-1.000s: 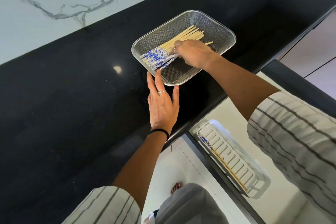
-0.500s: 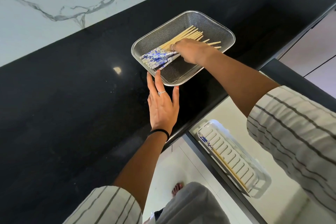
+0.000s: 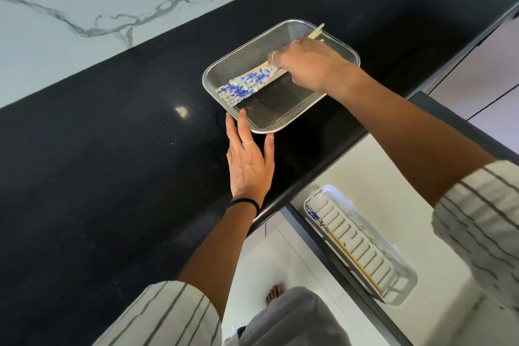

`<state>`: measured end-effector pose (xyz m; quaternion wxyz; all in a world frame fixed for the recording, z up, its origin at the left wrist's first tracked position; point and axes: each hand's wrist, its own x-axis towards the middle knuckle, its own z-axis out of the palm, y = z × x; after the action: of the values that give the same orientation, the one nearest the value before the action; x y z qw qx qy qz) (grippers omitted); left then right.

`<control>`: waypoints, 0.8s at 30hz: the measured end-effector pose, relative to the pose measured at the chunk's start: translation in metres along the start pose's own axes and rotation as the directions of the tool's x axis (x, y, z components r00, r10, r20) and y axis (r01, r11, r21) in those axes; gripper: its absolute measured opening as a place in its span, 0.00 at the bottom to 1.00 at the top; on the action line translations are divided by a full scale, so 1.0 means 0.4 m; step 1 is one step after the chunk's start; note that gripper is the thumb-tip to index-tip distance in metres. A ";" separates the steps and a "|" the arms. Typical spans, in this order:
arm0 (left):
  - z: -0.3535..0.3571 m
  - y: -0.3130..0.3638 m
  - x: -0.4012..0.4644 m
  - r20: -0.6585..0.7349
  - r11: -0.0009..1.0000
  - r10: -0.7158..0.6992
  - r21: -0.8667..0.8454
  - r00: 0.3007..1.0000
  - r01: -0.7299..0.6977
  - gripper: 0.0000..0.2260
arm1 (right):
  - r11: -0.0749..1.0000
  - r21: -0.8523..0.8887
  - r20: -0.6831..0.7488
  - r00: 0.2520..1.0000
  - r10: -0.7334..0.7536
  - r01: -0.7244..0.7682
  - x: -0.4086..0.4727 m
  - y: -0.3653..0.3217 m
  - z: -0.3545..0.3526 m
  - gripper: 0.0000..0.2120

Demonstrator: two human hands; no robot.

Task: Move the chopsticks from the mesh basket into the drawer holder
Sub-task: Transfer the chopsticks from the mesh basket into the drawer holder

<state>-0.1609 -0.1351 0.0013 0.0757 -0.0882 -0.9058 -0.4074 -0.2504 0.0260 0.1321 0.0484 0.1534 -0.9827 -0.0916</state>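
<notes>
The right hand (image 3: 306, 64) clutches the chopsticks (image 3: 247, 84) bundle over the basket (image 3: 275, 121); the left hand (image 3: 250, 166) lies flat, fingers spread. The holder (image 3: 356, 241) seemingly has one pair; the rest remain.

Chopsticks (image 3: 247, 84) in mesh basket (image 3: 306, 109) on counter (image 3: 112, 149), behind drawer holder (image 3: 362, 244)
</notes>
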 end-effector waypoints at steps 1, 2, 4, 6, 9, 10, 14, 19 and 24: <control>0.000 0.000 0.000 0.001 1.000 0.003 0.002 1.000 -0.003 0.30 | 1.000 0.009 -0.071 0.997 0.020 -0.019 -0.021 -0.002 -0.027 0.19; 0.000 0.000 -0.001 0.001 1.000 0.006 0.005 1.000 -0.006 0.30 | 0.999 0.024 -0.132 0.990 0.040 -0.037 -0.051 -0.004 -0.056 0.20; 0.000 0.000 0.000 -0.002 1.000 0.009 0.014 1.000 -0.009 0.29 | 0.994 0.086 -0.204 0.975 0.084 -0.068 -0.121 -0.007 -0.097 0.18; 0.000 0.000 0.000 -0.001 1.000 0.005 0.017 1.000 -0.005 0.30 | 0.977 0.174 -0.194 0.968 0.158 -0.125 -0.194 -0.003 -0.110 0.13; 0.001 -0.003 0.000 0.001 1.000 0.006 0.014 1.000 -0.006 0.30 | 0.831 0.519 -0.053 0.963 0.264 -0.199 -0.302 0.020 -0.099 0.09; 0.002 -0.002 -0.001 0.002 1.000 0.008 0.013 1.000 -0.008 0.29 | 0.746 0.641 -0.064 0.956 0.285 -0.179 -0.338 0.029 -0.093 0.10; 0.004 -0.002 0.000 -0.006 1.000 0.008 0.004 1.000 -0.008 0.29 | 0.511 0.837 -0.026 0.917 0.399 -0.199 -0.472 0.041 -0.031 0.09; 0.005 -0.002 -0.001 -0.008 1.000 0.022 0.003 1.000 -0.022 0.28 | 0.368 0.787 0.436 0.868 0.237 -0.495 -0.607 0.008 0.122 0.06; 0.006 -0.002 -0.001 -0.011 1.000 0.031 0.004 0.999 -0.031 0.29 | 0.413 0.496 0.822 0.567 0.061 -0.764 -0.649 -0.064 0.292 0.08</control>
<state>-0.1608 -0.1339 -0.0010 0.0871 -0.0999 -0.9046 -0.4051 -0.0110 0.1021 -0.0046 -0.3796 -0.1660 -0.8418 0.3460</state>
